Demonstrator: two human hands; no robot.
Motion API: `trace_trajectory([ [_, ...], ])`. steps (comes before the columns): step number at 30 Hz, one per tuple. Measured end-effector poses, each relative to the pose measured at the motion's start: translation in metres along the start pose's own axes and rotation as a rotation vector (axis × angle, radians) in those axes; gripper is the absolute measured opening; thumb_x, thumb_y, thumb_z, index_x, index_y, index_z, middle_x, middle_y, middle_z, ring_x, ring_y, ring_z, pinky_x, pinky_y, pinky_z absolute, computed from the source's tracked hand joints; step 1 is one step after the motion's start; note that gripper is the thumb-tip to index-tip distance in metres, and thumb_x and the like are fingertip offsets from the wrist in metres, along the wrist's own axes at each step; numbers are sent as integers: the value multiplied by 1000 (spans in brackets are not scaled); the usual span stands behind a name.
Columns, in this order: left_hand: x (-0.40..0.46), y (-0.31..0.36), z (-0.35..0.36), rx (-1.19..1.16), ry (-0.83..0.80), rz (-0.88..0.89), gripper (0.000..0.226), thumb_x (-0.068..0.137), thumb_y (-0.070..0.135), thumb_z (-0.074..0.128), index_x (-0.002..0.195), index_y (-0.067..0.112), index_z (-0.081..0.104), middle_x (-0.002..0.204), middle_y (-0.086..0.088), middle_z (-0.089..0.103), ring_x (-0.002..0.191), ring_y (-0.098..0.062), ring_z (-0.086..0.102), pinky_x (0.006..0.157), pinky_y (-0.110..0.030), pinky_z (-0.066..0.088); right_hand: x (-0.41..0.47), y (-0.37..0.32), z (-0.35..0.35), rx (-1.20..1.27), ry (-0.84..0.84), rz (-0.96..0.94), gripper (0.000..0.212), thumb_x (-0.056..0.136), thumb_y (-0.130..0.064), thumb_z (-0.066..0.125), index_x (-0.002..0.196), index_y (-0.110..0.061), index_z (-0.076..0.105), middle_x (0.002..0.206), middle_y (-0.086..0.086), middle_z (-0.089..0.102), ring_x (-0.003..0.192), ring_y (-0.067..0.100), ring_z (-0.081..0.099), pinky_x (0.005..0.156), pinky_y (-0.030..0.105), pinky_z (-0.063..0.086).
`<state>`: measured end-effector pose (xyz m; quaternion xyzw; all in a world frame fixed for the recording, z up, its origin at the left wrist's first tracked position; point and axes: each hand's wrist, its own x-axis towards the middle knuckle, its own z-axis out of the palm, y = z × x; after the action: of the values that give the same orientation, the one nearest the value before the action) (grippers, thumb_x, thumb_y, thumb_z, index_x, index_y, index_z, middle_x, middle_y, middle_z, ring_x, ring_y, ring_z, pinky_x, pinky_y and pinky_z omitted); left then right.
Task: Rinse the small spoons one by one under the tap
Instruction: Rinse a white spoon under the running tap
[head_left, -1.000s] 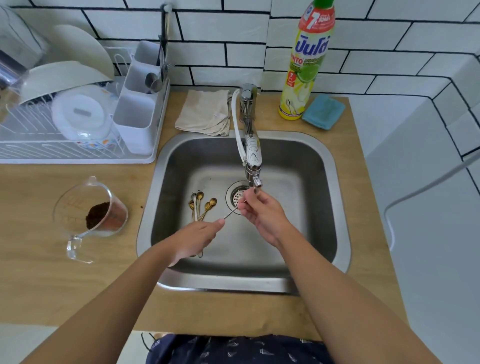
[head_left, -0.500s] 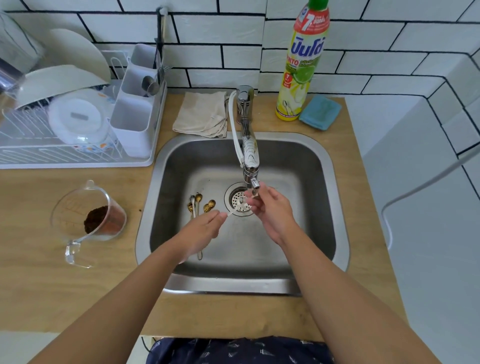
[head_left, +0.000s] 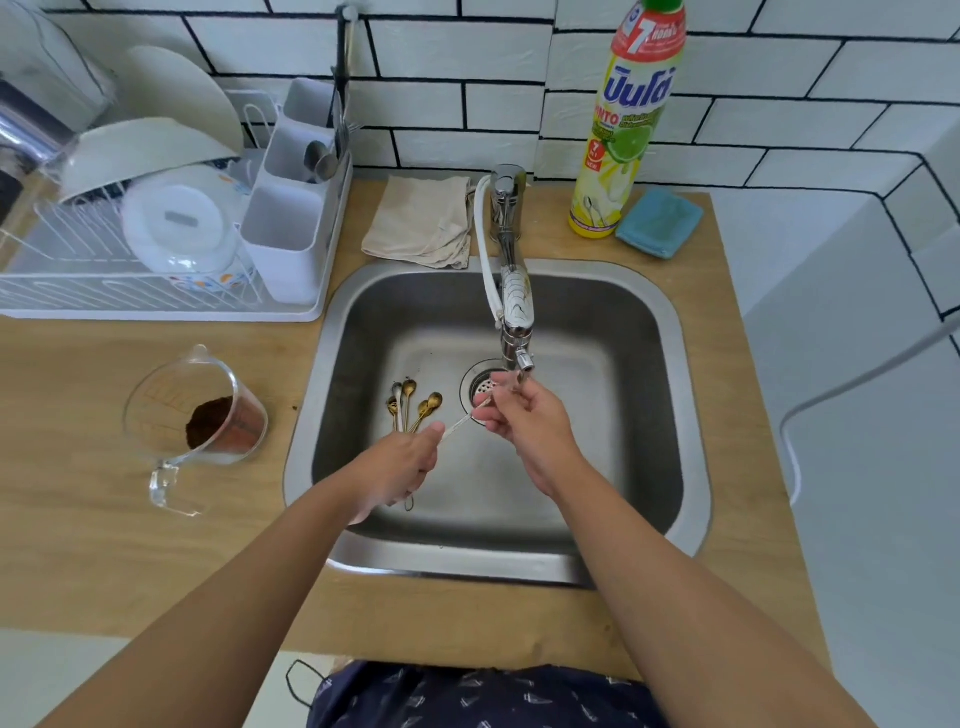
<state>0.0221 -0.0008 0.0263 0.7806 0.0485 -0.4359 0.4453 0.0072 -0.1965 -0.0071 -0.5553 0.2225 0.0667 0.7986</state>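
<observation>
A: While the left hand pinches one spoon by the handle, right hand fingers curl round its bowl end under the tap. Water flow hard to see.
B: Progress?
A: Early. Remaining spoons still lie in the sink, beside the drain.
B: Labels?
A: Dish soap bottle shows a big "7", Thai script; rest unreadable.
</observation>
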Motion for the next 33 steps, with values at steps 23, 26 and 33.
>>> trace_trajectory([
  [23, -11, 4, -5, -45, -214, -4, 54, 102, 61, 34, 78, 15, 50, 57, 2, 36, 48, -14, 20, 46, -25, 19, 0, -15, -14, 191, -52, 102, 14, 101, -17, 64, 91, -7, 66, 85, 12, 75, 70, 11, 75, 64, 19, 58],
  [26, -10, 4, 2, -50, -162, 33, 48, 103, 56, 37, 77, 17, 47, 57, 4, 34, 49, -12, 20, 45, -23, 19, 2, -16, -11, 181, -25, 109, 22, 107, -21, 56, 94, -6, 67, 82, 9, 78, 72, 13, 77, 63, 20, 58],
  [33, -11, -5, -1, -49, -174, 57, 49, 101, 58, 39, 74, 18, 47, 55, 6, 34, 48, -10, 21, 42, -22, 22, 0, -15, -12, 29, -68, 18, 8, 99, -16, 68, 93, -16, 74, 88, 7, 78, 73, 12, 73, 68, 22, 57],
])
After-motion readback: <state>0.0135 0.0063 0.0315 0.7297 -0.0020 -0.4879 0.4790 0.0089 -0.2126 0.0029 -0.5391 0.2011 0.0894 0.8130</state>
